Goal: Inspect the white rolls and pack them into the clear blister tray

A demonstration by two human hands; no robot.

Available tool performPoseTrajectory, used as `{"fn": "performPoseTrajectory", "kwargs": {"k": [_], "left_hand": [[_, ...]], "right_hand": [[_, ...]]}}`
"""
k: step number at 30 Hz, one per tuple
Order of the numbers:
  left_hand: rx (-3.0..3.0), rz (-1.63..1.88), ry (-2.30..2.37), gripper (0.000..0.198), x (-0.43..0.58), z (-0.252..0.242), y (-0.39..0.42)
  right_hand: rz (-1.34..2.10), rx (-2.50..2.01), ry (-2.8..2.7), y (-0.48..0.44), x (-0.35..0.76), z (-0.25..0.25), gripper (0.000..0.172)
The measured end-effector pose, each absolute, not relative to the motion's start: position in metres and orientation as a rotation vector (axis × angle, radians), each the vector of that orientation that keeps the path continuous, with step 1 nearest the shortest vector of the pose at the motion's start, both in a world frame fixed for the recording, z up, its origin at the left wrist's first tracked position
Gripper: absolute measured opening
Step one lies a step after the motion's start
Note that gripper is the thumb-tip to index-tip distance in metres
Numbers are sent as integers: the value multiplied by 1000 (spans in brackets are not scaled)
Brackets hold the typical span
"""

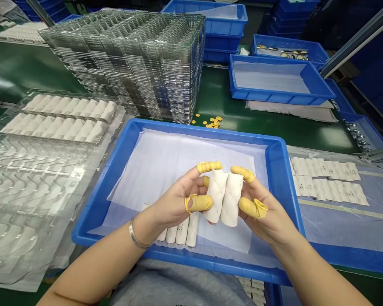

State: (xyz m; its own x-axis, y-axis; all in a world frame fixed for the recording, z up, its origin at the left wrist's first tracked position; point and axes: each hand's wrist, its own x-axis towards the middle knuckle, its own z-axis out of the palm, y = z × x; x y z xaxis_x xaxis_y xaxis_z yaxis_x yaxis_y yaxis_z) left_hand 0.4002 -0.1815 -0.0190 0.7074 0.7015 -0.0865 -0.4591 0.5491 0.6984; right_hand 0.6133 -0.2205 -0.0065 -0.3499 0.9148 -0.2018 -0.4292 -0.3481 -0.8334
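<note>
from the head we look forward and down, close over left hand (178, 199) and right hand (263, 196), green bench (215, 91) beyond.

Blue tray (282, 178), cream rolls (232, 199), and here we get yellow!
We've got bright yellow finger covers (199, 203), small dark marks on the lying rolls (181, 234), deep green tabletop (306, 131), golden-yellow discs (214, 122).

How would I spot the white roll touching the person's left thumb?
Find the large blue tray in the middle, lined with pale sheets. Above it, the left hand and right hand hold a side-by-side pair. The white roll you want has the yellow-covered left thumb on its edge; the neighbouring roll sits nearer the right hand.
</note>
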Motion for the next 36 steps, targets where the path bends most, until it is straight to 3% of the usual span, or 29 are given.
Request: {"fn": "performPoseTrajectory", "kwargs": {"k": [14,23,30,36], "left_hand": [[693,726,389,56,397,-19,-180],[777,772,373,65,395,-18,-181],[843,867,143,50,391,-9,-178],[774,860,294,55,395,-16,-177]], "right_hand": [[1842,-888,-808,-219,615,-3,45],[1796,-809,-930,-220,615,-11,46],[1667,-817,-1061,-224,612,-14,43],[1755,-790,-981,-224,614,-8,43]]}}
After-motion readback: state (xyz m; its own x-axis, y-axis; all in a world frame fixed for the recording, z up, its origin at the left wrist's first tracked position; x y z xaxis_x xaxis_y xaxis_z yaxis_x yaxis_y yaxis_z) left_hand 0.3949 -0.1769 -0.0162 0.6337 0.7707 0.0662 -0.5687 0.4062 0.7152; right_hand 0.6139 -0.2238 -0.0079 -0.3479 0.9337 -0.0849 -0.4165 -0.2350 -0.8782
